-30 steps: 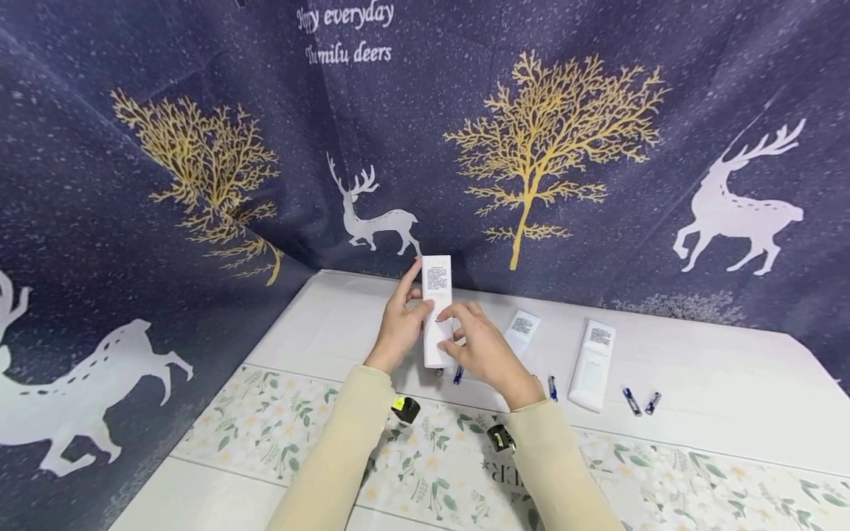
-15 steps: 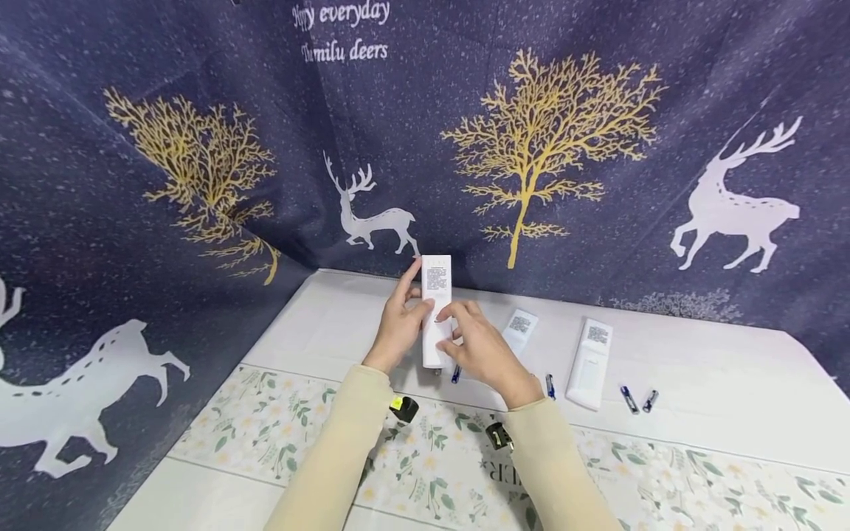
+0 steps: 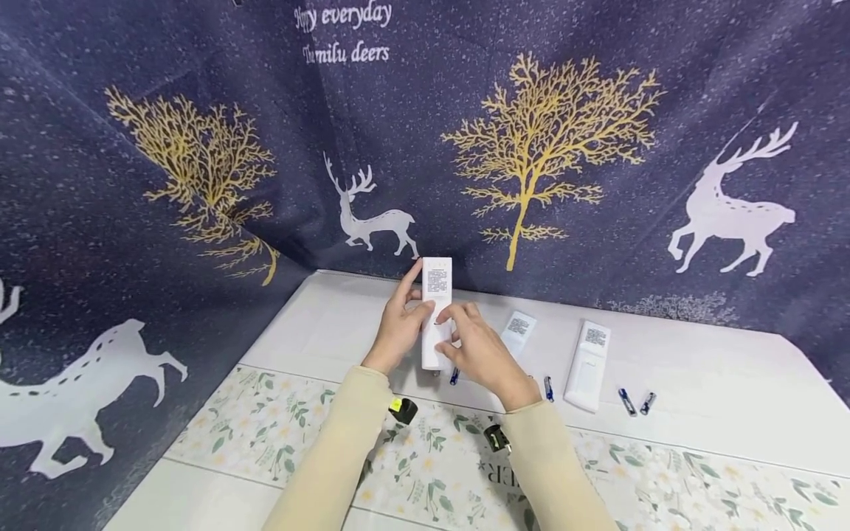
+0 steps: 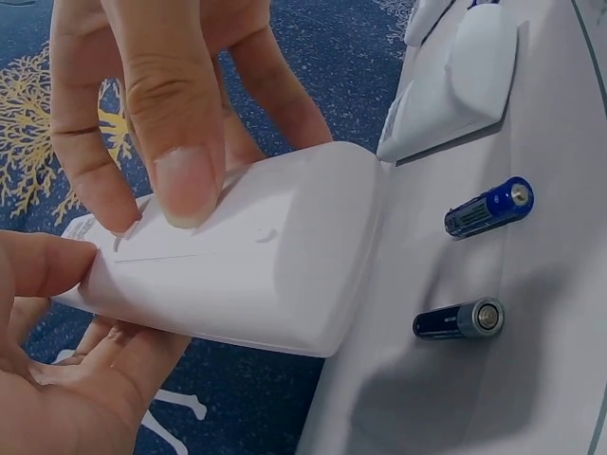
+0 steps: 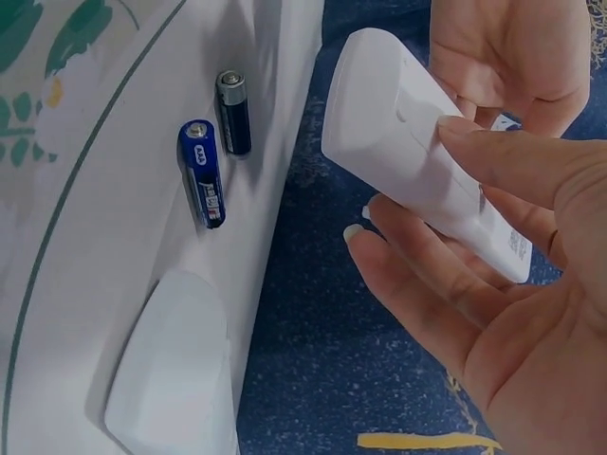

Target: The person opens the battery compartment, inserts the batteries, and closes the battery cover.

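Observation:
A white remote control (image 3: 435, 333) is held up over the white table, its labelled back facing me. My left hand (image 3: 398, 328) grips its left side, thumb on the back. My right hand (image 3: 483, 350) pinches the lower part from the right. In the left wrist view, the right thumb and index fingertip press the battery cover (image 4: 213, 270), which sits in place with a fine seam showing. From the right wrist view, the thumb lies on the cover of the remote (image 5: 394, 133) and other fingers spread beneath. Whether batteries are inside is hidden.
Two more white remotes, a nearer-middle one (image 3: 518, 330) and a right one (image 3: 587, 369), lie back-up. Blue batteries lie about: one (image 3: 454, 375) below the held remote, one (image 3: 548, 389) by the right wrist, a pair (image 3: 627, 402) farther right. A dark deer-print cloth (image 3: 412, 110) hangs behind.
Both hands keep their hold on the remote, with barely any finger movement. The whole view shifts slightly; nothing on the table is visibly moved.

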Action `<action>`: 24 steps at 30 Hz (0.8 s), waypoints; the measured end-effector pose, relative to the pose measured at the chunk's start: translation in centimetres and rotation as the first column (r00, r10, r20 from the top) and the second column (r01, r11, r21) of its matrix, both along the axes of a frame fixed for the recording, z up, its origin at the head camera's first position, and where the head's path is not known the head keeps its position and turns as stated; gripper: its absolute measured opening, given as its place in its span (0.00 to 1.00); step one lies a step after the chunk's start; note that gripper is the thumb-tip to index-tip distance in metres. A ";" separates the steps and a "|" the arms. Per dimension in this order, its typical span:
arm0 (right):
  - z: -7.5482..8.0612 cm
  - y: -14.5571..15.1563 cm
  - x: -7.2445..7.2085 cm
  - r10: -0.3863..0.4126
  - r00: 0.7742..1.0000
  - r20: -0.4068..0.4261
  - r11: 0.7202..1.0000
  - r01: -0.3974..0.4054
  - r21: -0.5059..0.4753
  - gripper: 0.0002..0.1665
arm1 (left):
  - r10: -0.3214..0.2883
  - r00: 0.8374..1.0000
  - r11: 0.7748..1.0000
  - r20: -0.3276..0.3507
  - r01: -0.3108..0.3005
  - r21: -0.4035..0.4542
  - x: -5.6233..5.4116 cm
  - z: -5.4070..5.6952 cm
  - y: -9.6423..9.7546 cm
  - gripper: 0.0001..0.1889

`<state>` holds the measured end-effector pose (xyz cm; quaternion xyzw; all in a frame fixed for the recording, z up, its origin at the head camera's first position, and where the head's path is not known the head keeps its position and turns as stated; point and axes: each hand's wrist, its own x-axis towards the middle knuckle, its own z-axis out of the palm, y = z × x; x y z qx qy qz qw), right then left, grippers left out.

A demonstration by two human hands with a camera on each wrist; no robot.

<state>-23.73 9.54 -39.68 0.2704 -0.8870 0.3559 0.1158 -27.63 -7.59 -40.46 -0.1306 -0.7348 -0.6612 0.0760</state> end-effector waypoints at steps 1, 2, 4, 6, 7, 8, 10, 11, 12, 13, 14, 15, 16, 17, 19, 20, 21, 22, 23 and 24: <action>0.0 0.0 0.0 0.001 1.000 -0.003 1.000 -0.001 -0.003 0.24 | 0.001 1.000 1.000 0.002 -0.001 0.001 0.0 0.0 0.0 0.40; -0.1 0.0 0.0 0.001 1.000 -0.005 1.000 -0.001 -0.005 0.24 | 0.002 1.000 1.000 0.003 -0.002 0.001 0.0 0.0 0.0 0.40; -0.1 -0.1 0.0 0.000 1.000 -0.005 1.000 0.000 -0.008 0.24 | 0.001 1.000 1.000 0.013 -0.001 0.000 0.0 0.0 -0.1 0.40; -0.2 -0.2 0.0 -0.001 1.000 -0.006 1.000 0.001 -0.002 0.24 | 0.000 1.000 1.000 0.021 0.000 -0.004 0.0 0.0 -0.1 0.40; -0.3 -0.2 0.0 -0.001 1.000 -0.008 1.000 0.001 -0.002 0.24 | 0.000 1.000 1.000 0.022 0.000 -0.006 0.1 0.0 -0.1 0.40; -0.3 -0.1 0.0 -0.002 1.000 -0.013 1.000 0.002 0.000 0.24 | -0.001 1.000 1.000 0.024 0.001 -0.008 0.1 0.0 -0.1 0.40; -0.4 -0.1 0.0 -0.002 1.000 -0.024 1.000 0.002 0.003 0.23 | -0.004 1.000 1.000 0.025 0.004 -0.010 0.1 0.0 0.0 0.40; -0.4 -0.1 0.0 -0.001 1.000 -0.031 1.000 0.001 0.005 0.23 | -0.004 1.000 1.000 0.025 0.004 -0.010 0.0 0.0 0.0 0.40; -0.4 -0.1 0.0 0.001 0.999 -0.038 1.000 -0.001 0.007 0.23 | -0.003 1.000 1.000 0.024 0.004 -0.010 0.0 0.0 0.0 0.40; -0.3 -0.1 0.0 0.003 0.999 -0.045 1.000 -0.002 0.009 0.23 | -0.004 1.000 1.000 0.021 0.004 -0.009 0.0 0.0 0.0 0.40; -0.3 0.0 0.0 0.004 0.999 -0.052 1.000 -0.004 0.013 0.24 | -0.004 1.000 1.000 0.019 0.004 -0.009 0.0 0.0 0.1 0.39; -0.3 0.0 0.0 0.006 0.998 -0.057 1.000 -0.005 0.016 0.24 | -0.004 1.000 1.000 0.016 0.004 -0.009 0.0 0.0 0.1 0.39; -0.3 0.0 0.0 0.008 0.998 -0.062 1.000 -0.007 0.019 0.24 | -0.004 1.000 1.000 0.015 0.004 -0.008 0.0 0.1 0.1 0.39; -0.3 0.0 0.0 0.009 0.998 -0.066 1.000 -0.008 0.020 0.24 | -0.004 1.000 1.000 0.016 0.004 -0.008 0.0 0.1 0.1 0.39; -0.2 0.0 0.0 0.012 0.998 -0.068 1.000 -0.010 0.024 0.24 | -0.009 1.000 1.000 0.014 0.009 -0.009 0.0 0.1 0.1 0.40; -0.2 0.0 0.0 0.012 0.997 -0.070 1.000 -0.010 0.024 0.24 | -0.011 1.000 1.000 0.015 0.011 -0.010 0.0 0.1 0.1 0.40; -0.1 0.0 0.0 0.012 0.997 -0.070 1.000 -0.010 0.025 0.24 | -0.013 1.000 1.000 0.017 0.013 -0.010 0.0 0.1 0.1 0.40; -0.1 0.0 0.0 0.012 0.997 -0.071 1.000 -0.010 0.025 0.24 | -0.015 1.000 1.000 0.019 0.015 -0.009 0.0 0.1 0.1 0.40; -0.1 0.0 0.0 0.011 0.997 -0.070 1.000 -0.010 0.026 0.24 | -0.015 1.000 1.000 0.020 0.016 -0.009 0.0 0.1 0.1 0.40; -0.1 0.0 0.0 0.012 0.997 -0.070 1.000 -0.010 0.028 0.24 | -0.016 1.000 1.000 0.019 0.016 -0.009 0.0 0.1 0.1 0.40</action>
